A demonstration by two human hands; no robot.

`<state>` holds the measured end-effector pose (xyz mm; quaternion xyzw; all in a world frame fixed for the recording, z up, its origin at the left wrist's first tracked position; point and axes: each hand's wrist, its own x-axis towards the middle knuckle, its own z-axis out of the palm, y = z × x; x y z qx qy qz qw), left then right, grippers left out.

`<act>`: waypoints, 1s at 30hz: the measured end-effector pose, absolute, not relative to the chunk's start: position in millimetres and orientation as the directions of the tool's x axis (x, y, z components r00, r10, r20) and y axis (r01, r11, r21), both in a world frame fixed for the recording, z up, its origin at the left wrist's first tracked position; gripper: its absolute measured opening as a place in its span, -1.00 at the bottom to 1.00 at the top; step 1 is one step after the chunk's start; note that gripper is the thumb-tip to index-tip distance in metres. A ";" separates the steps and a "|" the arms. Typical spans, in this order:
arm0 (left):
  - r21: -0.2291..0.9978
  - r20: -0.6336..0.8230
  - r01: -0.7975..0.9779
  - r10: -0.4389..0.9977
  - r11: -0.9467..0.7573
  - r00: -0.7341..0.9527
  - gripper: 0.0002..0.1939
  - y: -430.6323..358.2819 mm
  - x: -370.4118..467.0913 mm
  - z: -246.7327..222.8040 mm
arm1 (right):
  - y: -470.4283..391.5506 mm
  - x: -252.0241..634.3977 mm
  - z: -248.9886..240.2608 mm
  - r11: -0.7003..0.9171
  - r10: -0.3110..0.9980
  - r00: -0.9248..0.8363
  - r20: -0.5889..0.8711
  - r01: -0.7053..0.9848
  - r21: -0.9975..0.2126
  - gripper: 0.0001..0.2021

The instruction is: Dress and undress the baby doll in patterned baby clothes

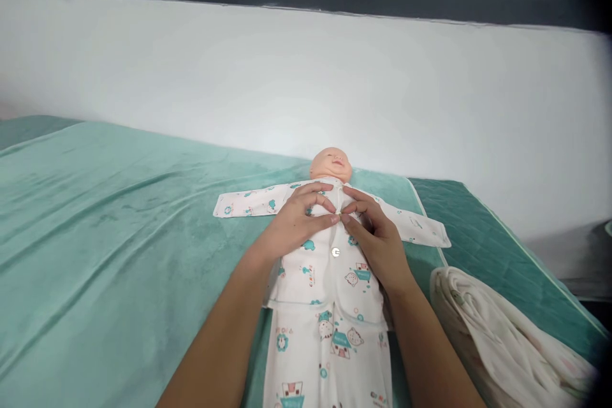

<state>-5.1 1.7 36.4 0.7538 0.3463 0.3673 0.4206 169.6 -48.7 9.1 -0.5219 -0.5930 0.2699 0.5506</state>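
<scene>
Rumpled teal sheet [95, 255] over bed, white wall [306, 83] beyond, dark band above

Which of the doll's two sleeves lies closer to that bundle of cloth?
The sleeve stretched out on the person's right side. Its cuff ends just above the rolled cloth bundle, while the other sleeve points away across the green blanket.

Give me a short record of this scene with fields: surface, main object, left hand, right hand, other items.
surface: green blanket on a bed
main object: baby doll on its back, in a printed white shirt and matching trousers
left hand: left hand pinching the shirt front at the chest
right hand: right hand pinching the same spot
other items: bundled white cloth at the right
</scene>
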 end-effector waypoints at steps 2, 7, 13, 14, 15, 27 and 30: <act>0.885 0.251 0.228 0.830 -0.405 0.499 -0.91 1.4 -5.5 37.2 | -49.0 170.0 10.3 0.299 0.923 0.141 0.358 0.321 -0.898 -0.92; 0.873 0.263 0.249 0.836 -0.419 0.482 -0.90 0.8 -3.9 37.1 | -48.0 171.6 11.4 0.286 0.933 0.124 0.338 0.314 -0.905 -0.91; 0.858 0.289 0.245 0.818 -0.452 0.498 -0.91 1.7 -3.6 34.8 | -46.4 174.2 9.5 0.273 0.943 0.110 0.315 0.289 -0.918 -0.89; 0.856 0.291 0.248 0.819 -0.454 0.495 -0.92 1.9 -3.5 34.3 | -46.2 174.5 9.2 0.275 0.943 0.106 0.316 0.290 -0.917 -0.88; 0.854 0.293 0.252 0.821 -0.455 0.491 -0.92 2.2 -3.4 33.8 | -46.0 174.8 8.9 0.277 0.942 0.103 0.318 0.292 -0.915 -0.88; 0.889 0.241 0.245 0.851 -0.386 0.466 -0.90 -0.5 -2.1 37.7 | -51.2 167.9 16.2 0.238 0.937 0.157 0.313 0.369 -0.898 -0.87; 0.894 0.241 0.245 0.862 -0.376 0.446 -0.90 -1.4 -0.2 38.3 | -51.2 169.2 14.9 0.225 0.943 0.158 0.294 0.349 -0.910 -0.87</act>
